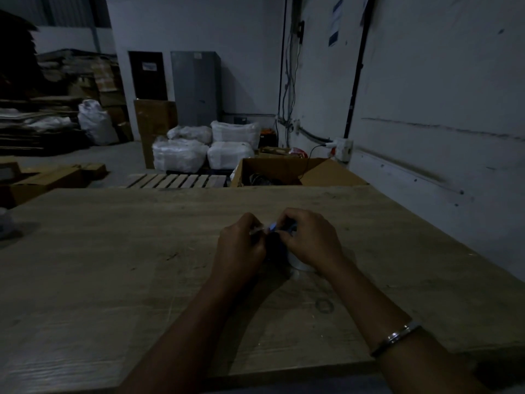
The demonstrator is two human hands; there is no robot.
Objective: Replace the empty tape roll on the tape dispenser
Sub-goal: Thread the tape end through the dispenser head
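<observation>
Dimly lit, both hands met over the wooden table. The left hand and right hand each curled their fingers round a blue tape dispenser, its clear tape roll under the right wrist. No writing was legible anywhere.

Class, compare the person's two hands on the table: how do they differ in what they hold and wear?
The left hand pinches a thin clear strip, seemingly the tape end, while the right hand curls over the blue tape dispenser and the pale tape roll under it. The right forearm wears a metal bracelet; the left forearm is bare. Both hands meet over the wooden table, fingers curled.
</observation>
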